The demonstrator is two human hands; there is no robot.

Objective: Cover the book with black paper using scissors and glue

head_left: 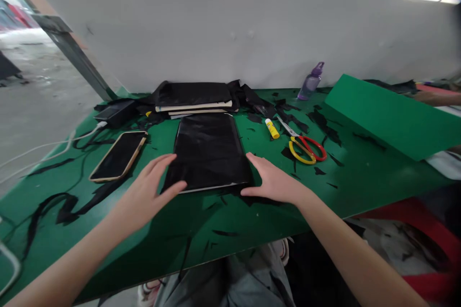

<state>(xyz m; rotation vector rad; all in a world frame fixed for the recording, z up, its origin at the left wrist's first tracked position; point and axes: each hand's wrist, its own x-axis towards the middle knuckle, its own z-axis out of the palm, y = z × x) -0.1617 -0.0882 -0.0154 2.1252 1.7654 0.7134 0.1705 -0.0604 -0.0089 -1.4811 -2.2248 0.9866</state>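
Note:
A flat book-like block in a shiny black cover (211, 151) lies on the green table, a thin pale edge showing along its near side. My left hand (147, 192) is at its left near corner, thumb and fingers spread apart. On the opposite side, my right hand (270, 180) is open too, its fingertips close to the right edge. I cannot tell whether either hand touches the cover. Behind it sits a stack of black-covered books (196, 93). To the right lie a yellow glue stick (272, 128) and scissors (302, 144) with red and yellow handles.
A phone (119, 156) and a black box (115, 111) with a white cable lie left. Black scraps (66, 208) litter the green table (345, 187). A purple bottle (310, 84) stands by the white partition (216, 29). A green board (392, 117) slants at right, near another person's arm.

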